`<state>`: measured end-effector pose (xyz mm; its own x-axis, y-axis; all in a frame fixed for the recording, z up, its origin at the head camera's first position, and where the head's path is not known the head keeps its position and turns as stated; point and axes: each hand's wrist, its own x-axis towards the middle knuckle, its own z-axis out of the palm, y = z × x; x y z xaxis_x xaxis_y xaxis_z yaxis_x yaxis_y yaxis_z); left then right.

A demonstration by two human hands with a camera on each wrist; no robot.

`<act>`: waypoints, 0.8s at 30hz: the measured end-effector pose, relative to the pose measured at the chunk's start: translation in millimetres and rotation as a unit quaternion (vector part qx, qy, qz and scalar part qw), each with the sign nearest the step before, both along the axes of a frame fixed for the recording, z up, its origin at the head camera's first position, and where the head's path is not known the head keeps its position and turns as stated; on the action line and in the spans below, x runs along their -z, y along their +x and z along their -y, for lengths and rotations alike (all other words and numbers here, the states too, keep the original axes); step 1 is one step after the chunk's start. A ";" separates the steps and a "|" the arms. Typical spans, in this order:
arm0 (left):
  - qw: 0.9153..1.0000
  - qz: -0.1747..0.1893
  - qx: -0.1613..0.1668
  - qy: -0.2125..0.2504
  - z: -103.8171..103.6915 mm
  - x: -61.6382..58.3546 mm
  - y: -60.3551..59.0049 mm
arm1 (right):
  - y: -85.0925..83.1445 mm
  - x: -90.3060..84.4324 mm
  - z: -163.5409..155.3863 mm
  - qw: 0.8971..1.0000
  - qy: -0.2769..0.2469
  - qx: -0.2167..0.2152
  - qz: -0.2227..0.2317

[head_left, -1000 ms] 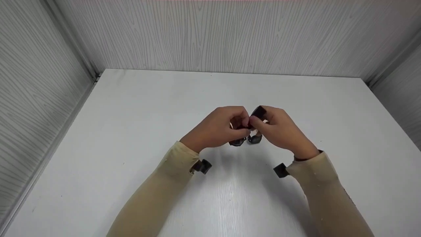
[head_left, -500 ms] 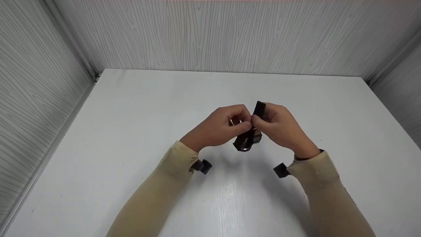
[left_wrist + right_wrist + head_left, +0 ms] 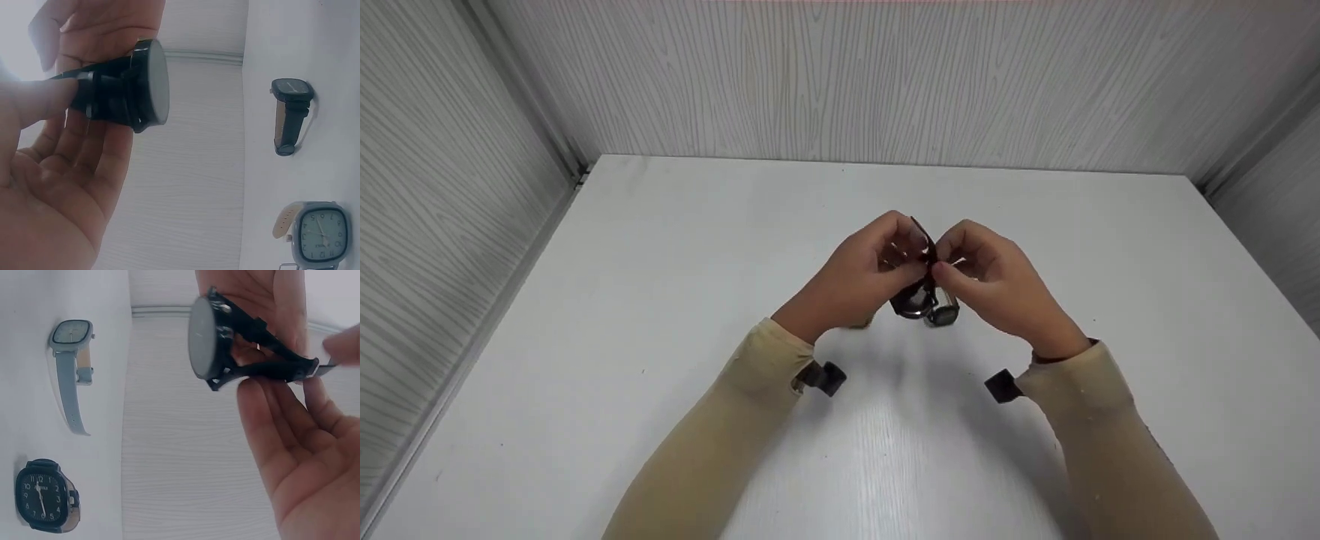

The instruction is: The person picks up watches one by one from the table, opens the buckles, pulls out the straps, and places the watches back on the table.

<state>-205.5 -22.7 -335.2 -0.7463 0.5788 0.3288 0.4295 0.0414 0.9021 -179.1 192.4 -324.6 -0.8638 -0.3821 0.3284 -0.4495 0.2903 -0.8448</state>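
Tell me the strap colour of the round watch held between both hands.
Black, like its case; the round watch shows it best in the right wrist view.

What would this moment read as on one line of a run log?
left hand: pinches strap | right hand: pinches strap | black round watch: held above table

Glossy glass-faced watch (image 3: 205,337), matt strap (image 3: 270,354)

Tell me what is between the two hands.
A black round-faced watch. The left hand and the right hand each pinch its strap. The head view shows this, and both wrist views show it closer.
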 end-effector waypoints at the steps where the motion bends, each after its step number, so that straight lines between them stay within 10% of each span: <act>1: 1.000 0.005 -0.002 0.005 -0.1 -0.4 -0.1 | -0.6 0.2 -0.1 1.000 -0.009 0.003 0.003; 24: 0.991 -0.037 -0.103 -0.081 -0.9 -2.1 0.9 | -5.1 0.8 -2.4 0.995 0.071 0.053 -0.045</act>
<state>-204.6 -21.8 -333.1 -0.8316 0.4658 0.3025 0.4617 0.2771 0.8426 -184.3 194.9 -325.4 -0.8712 -0.3395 0.3545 -0.4819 0.4539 -0.7495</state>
